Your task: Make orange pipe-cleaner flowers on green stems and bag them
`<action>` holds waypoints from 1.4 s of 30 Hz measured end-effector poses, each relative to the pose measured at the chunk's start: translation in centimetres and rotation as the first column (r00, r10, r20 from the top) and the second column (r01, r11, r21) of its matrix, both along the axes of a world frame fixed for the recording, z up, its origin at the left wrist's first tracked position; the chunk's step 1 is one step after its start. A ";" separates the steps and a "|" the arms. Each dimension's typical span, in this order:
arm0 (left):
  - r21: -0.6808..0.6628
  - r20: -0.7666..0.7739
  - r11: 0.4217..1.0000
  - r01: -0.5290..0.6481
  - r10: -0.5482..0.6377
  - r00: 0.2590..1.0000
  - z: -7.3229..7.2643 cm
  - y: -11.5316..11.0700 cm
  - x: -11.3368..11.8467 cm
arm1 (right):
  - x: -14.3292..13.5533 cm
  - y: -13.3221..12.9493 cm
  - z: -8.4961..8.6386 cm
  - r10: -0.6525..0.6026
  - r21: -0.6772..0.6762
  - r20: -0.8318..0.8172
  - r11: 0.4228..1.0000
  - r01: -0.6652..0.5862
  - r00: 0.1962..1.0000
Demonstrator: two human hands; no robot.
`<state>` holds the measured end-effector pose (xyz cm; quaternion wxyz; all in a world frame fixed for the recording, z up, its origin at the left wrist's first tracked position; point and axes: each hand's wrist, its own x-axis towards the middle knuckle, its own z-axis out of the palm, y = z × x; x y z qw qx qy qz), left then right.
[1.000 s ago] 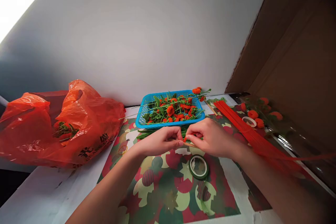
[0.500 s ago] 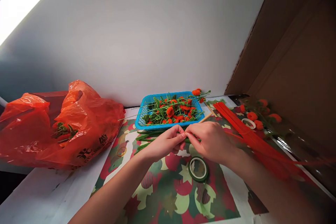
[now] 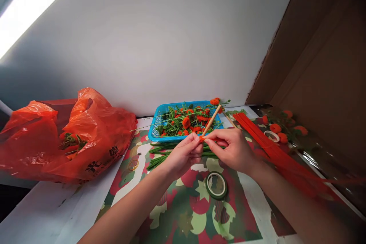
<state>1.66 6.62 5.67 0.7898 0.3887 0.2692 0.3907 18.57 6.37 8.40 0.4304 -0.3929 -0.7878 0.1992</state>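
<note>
My left hand (image 3: 187,148) is closed at the lower end of a thin wooden stick (image 3: 212,120), which tilts up to the right. A small piece of orange-red pipe cleaner (image 3: 201,138) shows where stick and fingertips meet. The thumb and finger of my right hand (image 3: 234,148) pinch at this orange piece from the right. Below my hands lies a roll of green tape (image 3: 225,188), its loose end trailing toward me. Green pipe cleaners (image 3: 157,160) lie on the table behind my left hand. How far the orange piece wraps round the stick is partly hidden by my fingers.
A blue basket (image 3: 152,136) of orange flowers with green stems stands at the back. On the left sits a red plastic bag (image 3: 100,122). Red pipe cleaners (image 3: 253,129) lie at right, beside a white ring (image 3: 268,132) and more orange flowers (image 3: 275,128). A cardboard panel (image 3: 323,72) rises at right.
The wooden stick has swung from lying low behind my right hand to pointing up. My right hand has shifted slightly right and down, and the orange piece between the fingertips now shows.
</note>
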 end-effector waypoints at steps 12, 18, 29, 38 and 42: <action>0.061 -0.038 0.996 -0.072 0.074 0.997 -0.4 -0.5 0.5 | 0.6 0.6 -0.6 0.054 -0.323 -0.199 0.939 -0.118 0.979; 0.033 -0.025 0.991 -0.126 0.127 0.992 -0.3 -0.4 0.7 | 0.0 0.4 -1.1 0.123 -0.222 -0.227 0.959 -0.174 0.966; 0.110 0.033 0.992 0.066 -0.070 0.997 -0.8 -0.6 0.5 | 3.0 2.9 -1.8 0.316 -0.593 -0.357 0.650 -0.475 0.879; 0.293 -0.422 0.893 0.343 -0.201 0.884 -0.2 0.2 -0.8 | 3.4 2.4 -0.4 0.446 -0.715 -0.015 0.621 -0.322 0.895; 0.373 -0.635 0.842 0.390 -0.075 0.769 0.7 0.4 -1.3 | 2.2 0.8 0.2 0.266 -0.425 0.291 0.896 -0.124 0.919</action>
